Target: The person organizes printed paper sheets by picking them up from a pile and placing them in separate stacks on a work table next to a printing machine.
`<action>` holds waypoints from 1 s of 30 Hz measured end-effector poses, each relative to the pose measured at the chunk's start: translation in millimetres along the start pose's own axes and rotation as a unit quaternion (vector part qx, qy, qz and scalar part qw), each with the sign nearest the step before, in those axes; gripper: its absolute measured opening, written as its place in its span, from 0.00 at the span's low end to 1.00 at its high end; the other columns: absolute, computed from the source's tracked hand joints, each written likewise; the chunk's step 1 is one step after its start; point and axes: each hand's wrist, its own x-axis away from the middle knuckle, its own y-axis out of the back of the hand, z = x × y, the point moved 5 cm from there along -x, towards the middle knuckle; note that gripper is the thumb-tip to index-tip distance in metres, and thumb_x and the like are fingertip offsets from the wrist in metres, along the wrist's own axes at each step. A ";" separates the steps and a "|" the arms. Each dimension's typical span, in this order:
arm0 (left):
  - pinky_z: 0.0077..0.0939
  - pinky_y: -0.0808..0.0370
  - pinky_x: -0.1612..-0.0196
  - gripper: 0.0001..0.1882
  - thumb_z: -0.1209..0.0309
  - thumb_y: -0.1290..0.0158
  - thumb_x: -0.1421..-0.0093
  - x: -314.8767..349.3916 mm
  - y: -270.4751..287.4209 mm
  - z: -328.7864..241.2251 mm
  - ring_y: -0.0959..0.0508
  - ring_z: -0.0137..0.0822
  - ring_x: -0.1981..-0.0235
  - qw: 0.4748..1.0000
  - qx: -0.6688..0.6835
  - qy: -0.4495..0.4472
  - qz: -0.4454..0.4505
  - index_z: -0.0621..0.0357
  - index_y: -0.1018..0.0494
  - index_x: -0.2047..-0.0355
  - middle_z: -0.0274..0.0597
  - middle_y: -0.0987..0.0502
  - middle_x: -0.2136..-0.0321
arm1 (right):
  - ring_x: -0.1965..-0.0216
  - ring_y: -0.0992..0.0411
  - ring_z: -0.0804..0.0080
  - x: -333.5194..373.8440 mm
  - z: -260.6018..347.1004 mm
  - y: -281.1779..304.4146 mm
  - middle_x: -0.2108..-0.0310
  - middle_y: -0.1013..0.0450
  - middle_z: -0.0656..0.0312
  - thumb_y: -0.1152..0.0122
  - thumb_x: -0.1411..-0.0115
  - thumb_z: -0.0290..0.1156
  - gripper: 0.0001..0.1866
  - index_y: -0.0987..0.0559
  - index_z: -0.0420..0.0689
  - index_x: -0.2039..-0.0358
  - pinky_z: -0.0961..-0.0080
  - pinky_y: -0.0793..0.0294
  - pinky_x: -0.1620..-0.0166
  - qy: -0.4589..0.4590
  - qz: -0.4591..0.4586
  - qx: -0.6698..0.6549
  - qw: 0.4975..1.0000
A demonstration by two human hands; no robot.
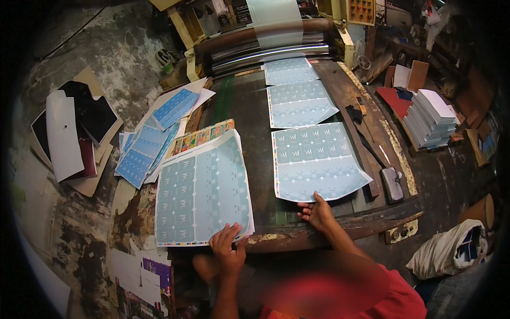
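Right hand (pixel 317 213) at the near edge of the nearest sheet (pixel 314 154)

In the head view, the nearest sheet, printed in pale blue, lay on the dark surface (pixel 260 165), right of the middle. The right hand touched its near edge with the fingers bent; whether it pinched the paper, I could not tell. Farther away, a middle sheet (pixel 300 101) and a far sheet (pixel 289 72) made one line with it, up to the rollers (pixel 271 53). A pale, translucent film (pixel 276 24) hung above these.

On the left was a pile of similar sheets (pixel 204 194), its far right corner curled upward. The left hand (pixel 228 250) was on the near right corner of this pile, its fingers slightly bent; I could not tell if it gripped anything. A grey case (pixel 392 185) lay to the right of the nearest sheet.
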 end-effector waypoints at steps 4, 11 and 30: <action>0.39 0.36 0.46 0.13 0.64 0.44 0.38 4.1 1.3 11.3 0.24 0.46 0.52 0.996 0.053 0.074 -0.001 0.56 0.21 0.56 0.44 0.20 0.57 | 0.68 0.30 0.71 -6.9 6.6 -15.2 0.61 0.26 0.52 0.61 0.30 0.53 0.30 0.36 0.35 0.47 0.59 0.24 0.55 0.060 -0.016 0.015 0.998; 0.23 0.34 0.43 0.26 0.55 0.57 0.30 -3.8 30.7 37.7 0.29 0.38 0.45 0.781 0.450 0.368 -0.228 0.67 0.30 0.46 0.50 0.27 0.47 | 0.64 0.30 0.68 6.9 1.2 -18.1 0.50 0.29 0.52 0.58 0.31 0.53 0.30 0.38 0.40 0.41 0.59 0.25 0.54 0.097 -0.100 0.004 0.990; 0.50 0.38 0.39 0.28 0.60 0.39 0.46 -2.0 -10.7 4.0 0.32 0.51 0.40 0.991 -0.065 -0.050 0.101 0.56 0.27 0.47 0.46 0.27 0.44 | 0.69 0.24 0.64 151.3 -70.1 43.1 0.69 0.25 0.51 0.47 0.34 0.40 0.21 0.32 0.34 0.52 0.71 0.25 0.64 -0.039 -0.009 0.129 0.991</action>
